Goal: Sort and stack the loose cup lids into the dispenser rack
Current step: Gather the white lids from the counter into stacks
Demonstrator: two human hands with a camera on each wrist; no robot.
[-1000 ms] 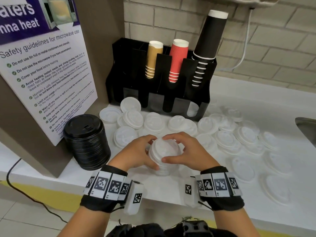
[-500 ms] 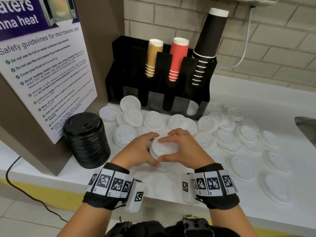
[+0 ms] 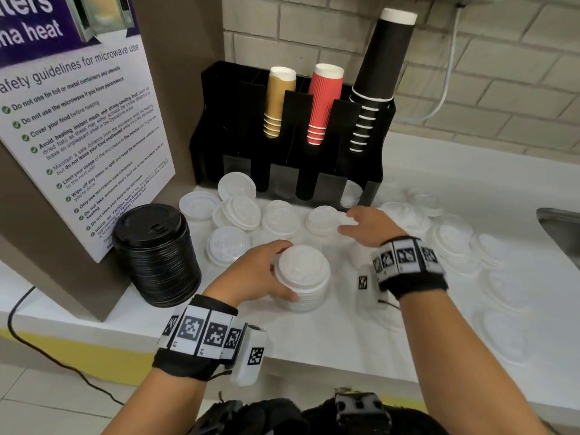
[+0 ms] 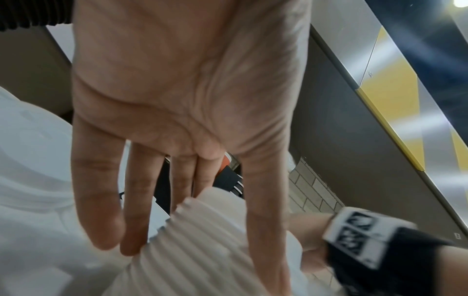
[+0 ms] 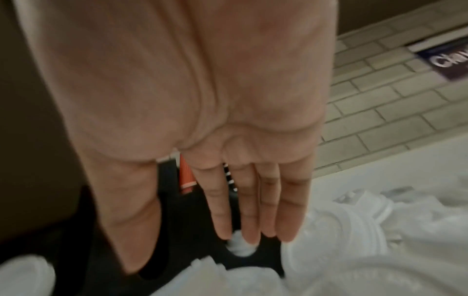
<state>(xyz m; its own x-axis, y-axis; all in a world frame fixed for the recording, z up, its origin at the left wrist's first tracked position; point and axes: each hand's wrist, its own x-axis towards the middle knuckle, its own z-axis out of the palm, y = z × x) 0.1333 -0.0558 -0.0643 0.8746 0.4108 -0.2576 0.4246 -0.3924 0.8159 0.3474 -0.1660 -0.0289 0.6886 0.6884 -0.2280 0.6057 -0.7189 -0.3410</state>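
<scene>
The left hand [image 3: 251, 274] wraps its fingers and thumb around a stack of white lids [image 3: 303, 277] that stands on the white worktop [image 3: 345, 340]. The right hand [image 3: 368, 226] has its fingers out straight, holds nothing, and hangs over the loose white lids [image 3: 279, 218] lying in front of the black dispenser rack [image 3: 219, 127].

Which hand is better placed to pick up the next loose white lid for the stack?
Right. The right hand is open and free, hovering over the loose lids, while the left hand holds the white lid stack.
</scene>
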